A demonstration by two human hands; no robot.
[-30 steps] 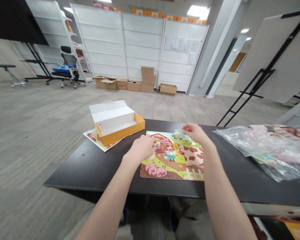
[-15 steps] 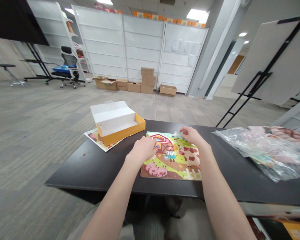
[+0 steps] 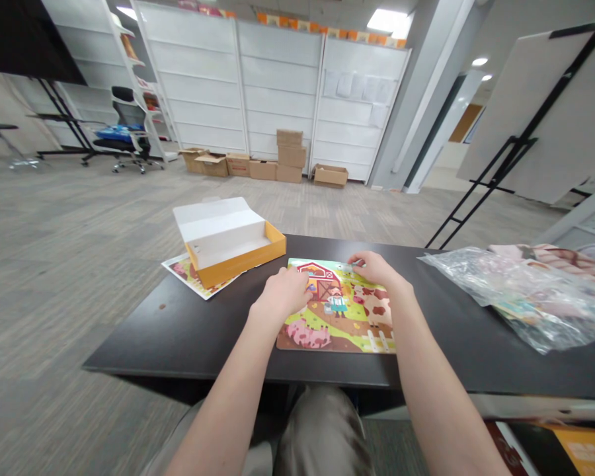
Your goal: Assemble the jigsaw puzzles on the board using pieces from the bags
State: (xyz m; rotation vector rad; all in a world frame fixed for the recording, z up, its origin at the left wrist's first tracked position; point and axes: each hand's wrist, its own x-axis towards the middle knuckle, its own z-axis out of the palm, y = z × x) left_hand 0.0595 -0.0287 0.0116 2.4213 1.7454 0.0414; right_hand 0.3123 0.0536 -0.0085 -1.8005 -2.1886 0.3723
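Observation:
A farm-picture jigsaw puzzle [image 3: 337,324] lies flat on the black table, showing a red barn, a farmer, a cow and a pig. My left hand [image 3: 285,294] rests over its left side, fingers stretched towards the barn and touching the surface; nothing shows in its grasp. At the top edge, right of the barn, my right hand [image 3: 374,270] has curled fingers on a pale puzzle piece [image 3: 346,267], which lies level with the picture as far as I can see. The fingers hide part of that piece.
An open yellow box [image 3: 242,261] with a white inside stands on a printed picture sheet [image 3: 183,268] at the table's left. Clear plastic bags [image 3: 540,304] lie on the right. A chair, cardboard boxes and white shelves are across the room.
My right hand has lowered the piece from a raised tilt onto the puzzle's top edge. My left hand stays over the left side. The view has shifted slightly.

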